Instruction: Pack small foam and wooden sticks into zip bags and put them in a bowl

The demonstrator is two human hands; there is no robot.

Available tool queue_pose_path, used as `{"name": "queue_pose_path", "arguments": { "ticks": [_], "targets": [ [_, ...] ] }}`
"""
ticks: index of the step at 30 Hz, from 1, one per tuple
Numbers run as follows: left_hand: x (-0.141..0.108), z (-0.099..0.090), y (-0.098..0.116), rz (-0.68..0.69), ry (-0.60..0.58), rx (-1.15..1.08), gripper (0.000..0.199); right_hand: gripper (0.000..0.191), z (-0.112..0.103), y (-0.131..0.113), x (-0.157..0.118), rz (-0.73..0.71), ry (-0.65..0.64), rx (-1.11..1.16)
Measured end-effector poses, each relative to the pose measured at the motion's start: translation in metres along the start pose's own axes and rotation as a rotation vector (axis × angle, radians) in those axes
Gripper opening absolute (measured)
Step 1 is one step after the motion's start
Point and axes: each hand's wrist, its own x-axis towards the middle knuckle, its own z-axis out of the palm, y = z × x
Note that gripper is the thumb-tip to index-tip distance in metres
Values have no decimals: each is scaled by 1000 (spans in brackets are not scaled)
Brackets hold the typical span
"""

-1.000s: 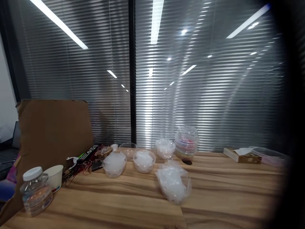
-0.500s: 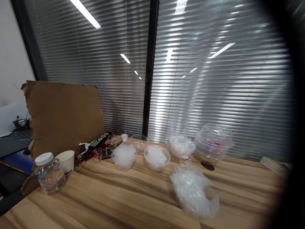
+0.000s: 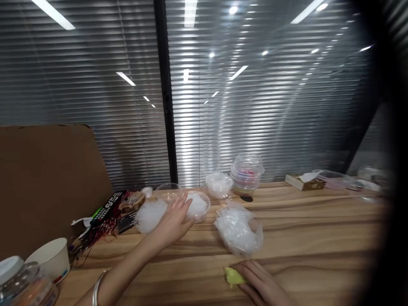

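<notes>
My left hand [image 3: 175,219], with a silver bangle at the wrist, reaches over the table with fingers apart. It overlaps the gap between a clear bowl of white material [image 3: 149,216] and a second such bowl [image 3: 196,205]; whether it touches either is unclear. Near the front edge of the view, my right hand [image 3: 255,280] has its fingers closed on a yellow-green piece [image 3: 234,276] low over the wooden table [image 3: 178,272]. Just beyond it lies a crumpled clear plastic bag [image 3: 239,229] with white contents.
A cardboard sheet [image 3: 47,182], a paper cup [image 3: 51,257] and a lidded jar [image 3: 24,284] stand at left, near a black remote [image 3: 108,207] and red wires. Stacked clear containers [image 3: 247,172] are at the back; a small box [image 3: 304,182] lies at right.
Both hands have come into view, the right one with the yellow-green piece. The view has turned right, so the jar, cup and bowls appear further left and the small box shows more fully.
</notes>
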Motion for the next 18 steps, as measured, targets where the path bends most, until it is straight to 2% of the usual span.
{"name": "queue_pose_path", "arguments": {
  "ticks": [4, 9, 14, 18],
  "targets": [
    [11, 31, -18, 7, -58, 190, 58, 23, 3, -3, -4, 9, -17, 41],
    [16, 48, -14, 1, -58, 189, 32, 23, 0, -7, -9, -49, -24, 42],
    [5, 48, 6, 48, -62, 167, 26, 33, -5, -11, -8, -85, -30, 12],
    [4, 29, 7, 145, -69, -73, 45, 44, 5, -1, -6, -109, -60, -44]
  ]
}}
